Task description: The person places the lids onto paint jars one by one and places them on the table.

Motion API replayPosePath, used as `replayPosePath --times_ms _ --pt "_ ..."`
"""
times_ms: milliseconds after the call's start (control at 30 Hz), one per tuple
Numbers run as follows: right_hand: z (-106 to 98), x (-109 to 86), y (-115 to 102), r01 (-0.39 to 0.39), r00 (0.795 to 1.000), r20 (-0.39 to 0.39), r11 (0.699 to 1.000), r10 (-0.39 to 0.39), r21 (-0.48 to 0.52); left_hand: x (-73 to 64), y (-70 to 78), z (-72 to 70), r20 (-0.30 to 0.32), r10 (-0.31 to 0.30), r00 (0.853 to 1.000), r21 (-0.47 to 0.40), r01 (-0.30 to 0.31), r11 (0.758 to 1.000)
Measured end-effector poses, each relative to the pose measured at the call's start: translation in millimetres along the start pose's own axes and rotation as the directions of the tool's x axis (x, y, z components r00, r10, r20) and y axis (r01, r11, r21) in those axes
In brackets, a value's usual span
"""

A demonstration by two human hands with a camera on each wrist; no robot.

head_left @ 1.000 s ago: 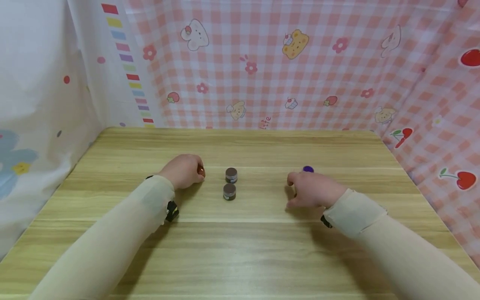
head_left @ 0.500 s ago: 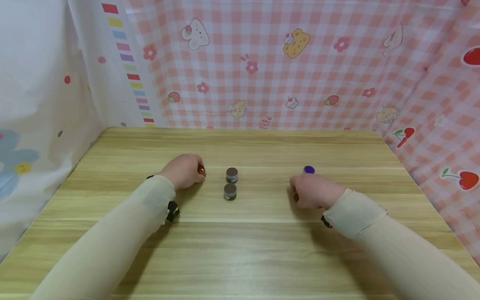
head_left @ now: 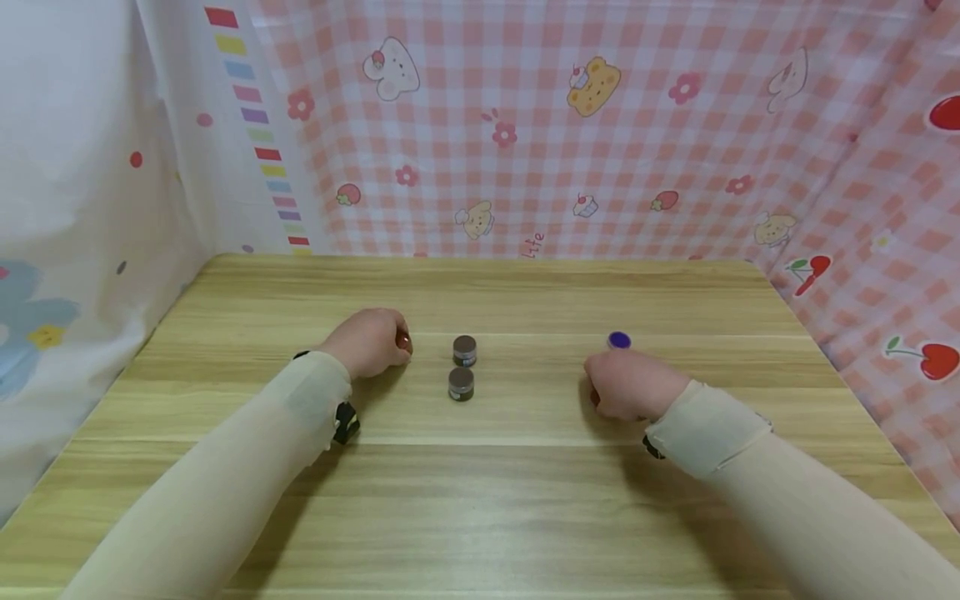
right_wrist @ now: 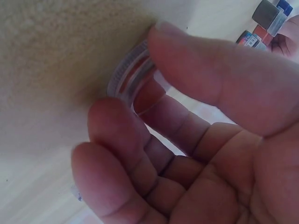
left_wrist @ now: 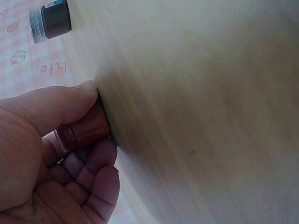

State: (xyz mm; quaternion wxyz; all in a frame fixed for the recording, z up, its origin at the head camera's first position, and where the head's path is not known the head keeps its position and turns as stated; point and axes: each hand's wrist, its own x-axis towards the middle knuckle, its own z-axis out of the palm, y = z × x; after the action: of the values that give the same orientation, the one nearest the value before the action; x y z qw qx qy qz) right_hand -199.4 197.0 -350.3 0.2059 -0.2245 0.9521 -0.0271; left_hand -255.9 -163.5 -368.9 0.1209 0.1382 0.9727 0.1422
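My left hand (head_left: 366, 343) pinches a small jar with red-orange contents (left_wrist: 88, 129) between thumb and fingers. Its base meets the table in the left wrist view, while the palm side hides part of its clear upper end. To the right, my right hand (head_left: 632, 385) has thumb and fingers curled round a clear, round plastic piece with a ridged rim (right_wrist: 125, 77), low against the table. A reddish tint shows through it; whether it is a whole jar or only a lid I cannot tell. Just beyond that hand stands a purple-topped jar (head_left: 619, 340), partly hidden.
Between the hands stand two small dark-brown jars, the back one (head_left: 465, 350) close behind the front one (head_left: 461, 383). All this is on a wood-grain table (head_left: 465, 508). A pink checked cloth (head_left: 480, 150) hangs along the back, and patterned cloth borders both sides.
The right hand's thumb and fingers have closed round the clear ridged piece, and the hand has shifted slightly right. The left hand keeps its grip and place; the dark jars have not moved.
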Motion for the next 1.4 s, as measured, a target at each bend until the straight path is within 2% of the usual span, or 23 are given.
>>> replayPosePath --times_ms 400,767,1067,1400 --pt "2.9 0.8 1.7 0.016 0.999 -0.028 1.0 -0.017 -0.019 -0.9 -1.9 -0.1 0.002 0.003 1.0 -0.014 -0.003 1.0" --pt "1.1 -1.7 -1.7 0.008 0.999 -0.034 1.0 -0.008 -0.015 -0.8 -2.3 3.2 -0.006 0.03 1.0 0.038 -0.03 0.999" --pt "-7.1 -4.4 -6.9 -0.009 0.991 -0.133 0.999 0.016 0.049 -0.5 -5.4 2.3 -0.053 0.013 0.999 0.006 -0.013 1.0" --pt "-8.0 2.2 -8.1 0.01 0.963 -0.268 0.993 0.023 0.122 -6.4 -2.8 -1.8 -0.084 0.033 0.996 -0.017 -0.035 0.999"
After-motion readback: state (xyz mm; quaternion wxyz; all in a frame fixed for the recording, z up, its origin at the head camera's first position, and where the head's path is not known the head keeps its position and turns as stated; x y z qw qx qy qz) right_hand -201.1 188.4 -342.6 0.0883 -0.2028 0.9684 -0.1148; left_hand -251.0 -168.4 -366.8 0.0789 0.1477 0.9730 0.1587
